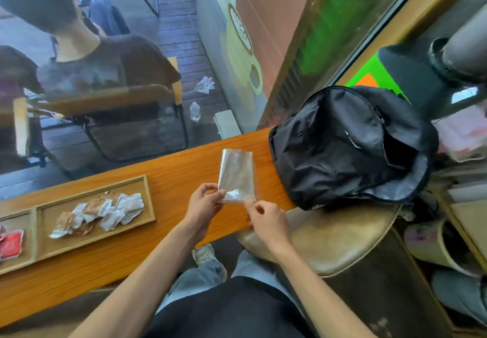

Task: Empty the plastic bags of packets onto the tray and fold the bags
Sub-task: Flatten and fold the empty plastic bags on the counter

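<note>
A: Head view, only one there is. Where's the bag?

B: Clear plastic bag [236, 175] is up off the wooden counter [168, 169], near its far edge, just left of the black backpack [345, 145]. Looks empty & flat. Left hand [204, 202] pinches the bottom-left corner, right hand [266, 221] pinches the bottom-right w/ fingertips. Both grips narrow, closed on the film.

A: Why by the corners?

B: Prob. to pull the sheet taut so it creases straight. Thin film sags otherwise. Held upright, facing the person, so the edges can be lined up by eye.

A: And the packets?

B: Already on the tray [147, 200], which sits along the counter's left part. White and brown packets [100, 212] are heaped in the big compartment; red packets [10, 243] in the small one at the tray's left end. Divider keeps kinds apart, it seems.

A: So which step?

B: Judging by that, emptying of this bag is done, fold not yet made. Can't tell if more bags wait; backpack is unzipped, inside is dark.

A: Risk?

B: Slippery film, light pinch, could slip or fold skewed.
</note>
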